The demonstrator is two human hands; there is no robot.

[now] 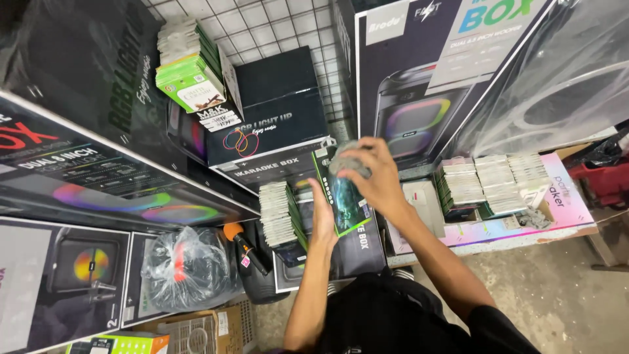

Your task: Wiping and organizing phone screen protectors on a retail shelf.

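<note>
My left hand (323, 219) holds a small black box with a green edge (345, 196) upright from below, near the middle of the view. My right hand (375, 176) presses a crumpled grey cloth (349, 161) against the top of that box. Under the box lies a stack of small flat packs (278, 213) on a black carton (354, 252).
Big speaker cartons stand at the left (85, 118) and back right (419, 72). Green and white small boxes (190, 65) are piled against a wire grid wall. More pack stacks (495, 180) rest on a pink carton at right. A clear bag (187, 265) and a black microphone with an orange head (246, 249) lie low left.
</note>
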